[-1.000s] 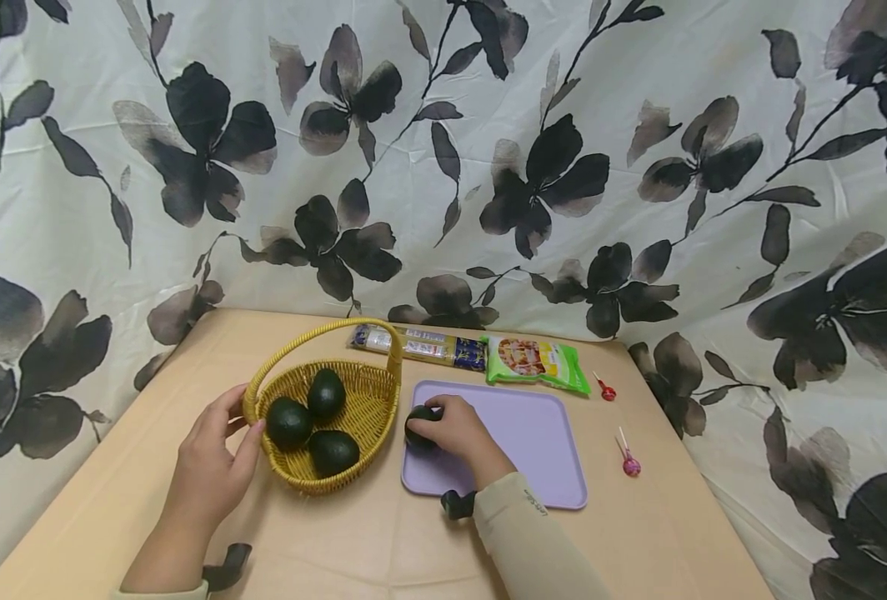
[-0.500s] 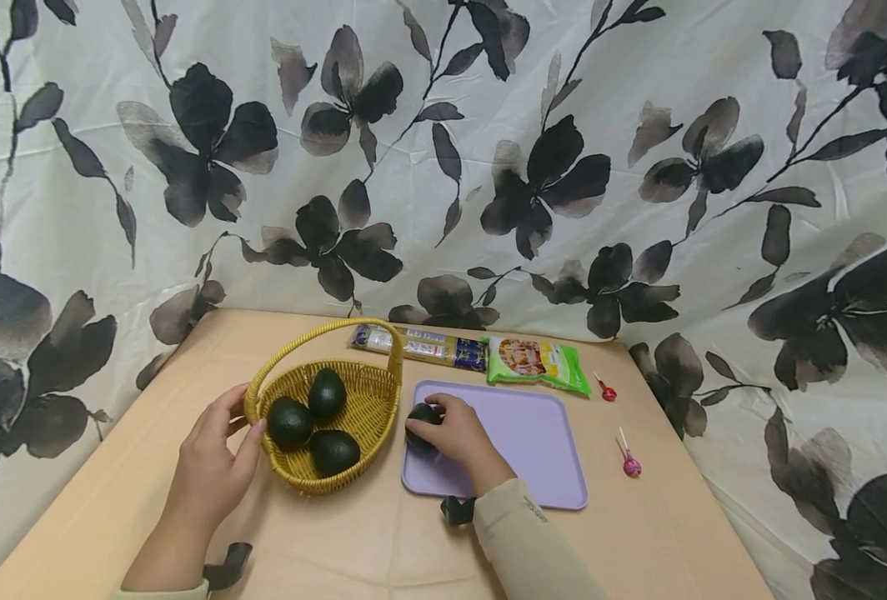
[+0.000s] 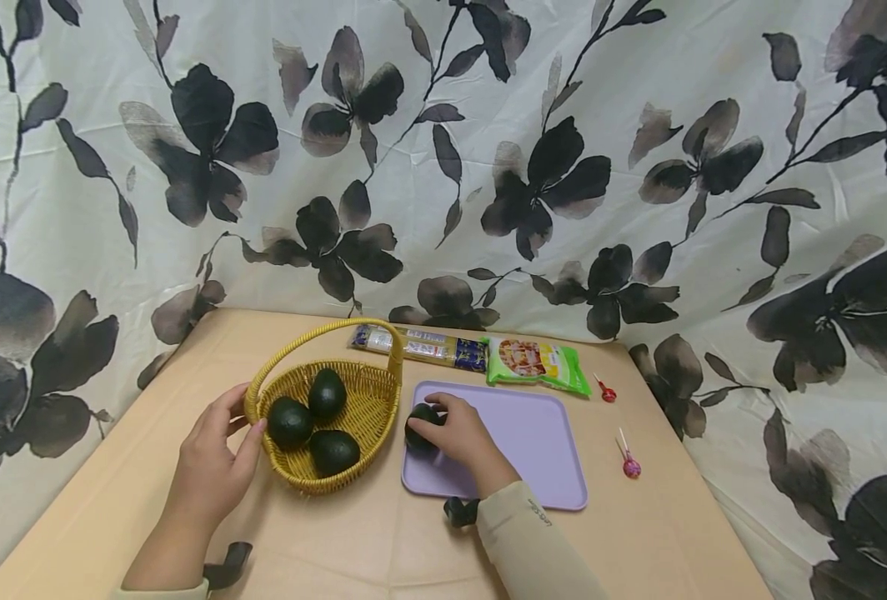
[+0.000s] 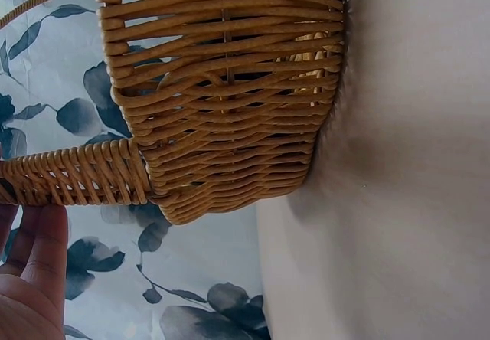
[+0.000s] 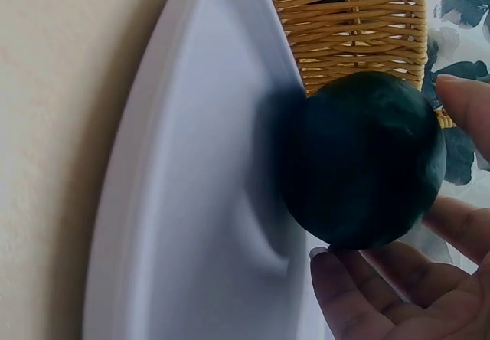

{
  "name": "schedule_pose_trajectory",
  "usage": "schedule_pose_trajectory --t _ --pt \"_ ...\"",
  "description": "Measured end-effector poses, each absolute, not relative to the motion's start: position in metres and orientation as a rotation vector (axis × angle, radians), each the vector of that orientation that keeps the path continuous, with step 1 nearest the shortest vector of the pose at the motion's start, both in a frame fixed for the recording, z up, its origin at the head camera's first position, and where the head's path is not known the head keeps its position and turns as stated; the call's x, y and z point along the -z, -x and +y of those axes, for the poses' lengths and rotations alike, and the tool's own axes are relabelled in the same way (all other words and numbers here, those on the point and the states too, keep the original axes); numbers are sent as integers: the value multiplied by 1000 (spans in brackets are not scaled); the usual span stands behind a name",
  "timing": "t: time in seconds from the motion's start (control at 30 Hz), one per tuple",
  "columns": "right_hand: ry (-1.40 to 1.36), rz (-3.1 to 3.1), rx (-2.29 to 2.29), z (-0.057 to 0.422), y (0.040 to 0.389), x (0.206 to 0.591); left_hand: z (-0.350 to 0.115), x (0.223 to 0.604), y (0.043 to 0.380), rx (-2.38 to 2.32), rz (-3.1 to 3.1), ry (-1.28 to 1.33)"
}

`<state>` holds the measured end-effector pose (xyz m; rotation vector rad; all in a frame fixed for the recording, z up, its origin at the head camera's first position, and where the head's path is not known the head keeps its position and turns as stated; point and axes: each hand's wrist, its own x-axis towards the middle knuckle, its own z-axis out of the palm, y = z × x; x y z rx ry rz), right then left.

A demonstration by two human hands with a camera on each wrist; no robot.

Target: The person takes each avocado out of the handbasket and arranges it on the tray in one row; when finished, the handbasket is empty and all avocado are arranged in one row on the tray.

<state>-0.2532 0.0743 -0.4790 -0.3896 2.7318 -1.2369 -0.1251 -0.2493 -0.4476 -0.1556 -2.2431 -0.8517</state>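
Note:
A yellow wicker basket with a tall arched handle stands on the left part of the table. Three dark green avocados lie inside it. My left hand holds the basket at the left foot of its handle, thumb on the near side; in the left wrist view its fingertips touch the woven handle. Over the left end of a lilac tray, my right hand grips another avocado between thumb and fingers. The right wrist view shows this avocado close against the tray surface.
Behind the tray lie a long blue-and-clear packet and a green food bag. To the right are a red lollipop and a pink lollipop. A floral curtain hangs along the table's back edge.
Very little differs. My right hand and the avocado in it have hardly shifted; my left hand stays at the basket handle.

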Motion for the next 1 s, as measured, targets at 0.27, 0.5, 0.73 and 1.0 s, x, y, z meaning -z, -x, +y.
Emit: schedule_pose_trajectory --t 0.27,0.5,0.73,1.0 --pt "375 2720 1350 76 252 469 -250 448 126 848 -2220 174" --pt "381 2709 1464 77 250 458 -251 448 127 842 -2209 191" --pt "429 2697 1510 77 248 446 -252 449 129 829 -2190 234" --pt "498 2694 1493 73 246 433 -252 449 128 849 -2200 209"
